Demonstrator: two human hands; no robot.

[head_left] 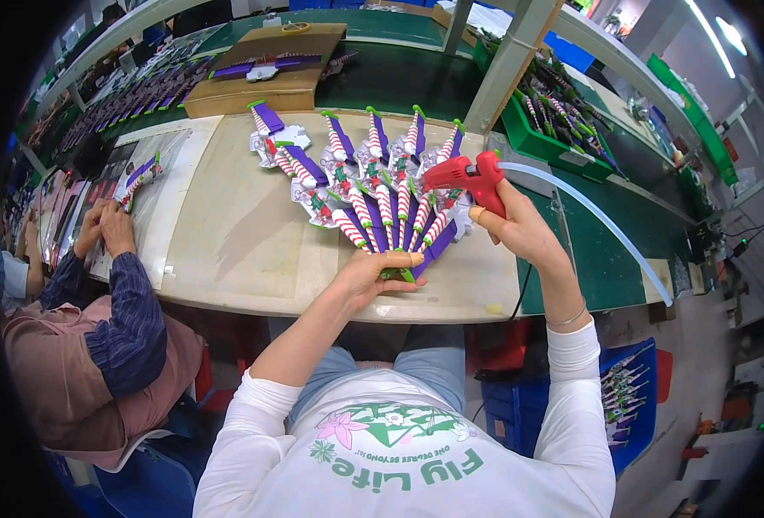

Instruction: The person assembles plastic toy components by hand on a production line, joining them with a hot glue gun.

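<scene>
My right hand (520, 226) is wrapped around a red glue gun (464, 175), a finger near its trigger. A long translucent glue stick (593, 207) curves out of its back end. Its nozzle points left, over the group of ornaments (369, 184) on the table. These have red-and-white striped legs, green tips, grey-white bodies and purple strips. At the table's near side my left hand (369, 274) is closed on the green-tipped near end of one ornament (397, 274). Both thumbs wear tan covers.
On the left a co-worker's hands (110, 226) hold a similar ornament (143, 177). A cardboard box (265, 73) stands behind. A green crate (555, 151) of ornaments is at the far right, beside a metal post (507, 73). A blue bin (641, 397) with more sits at lower right.
</scene>
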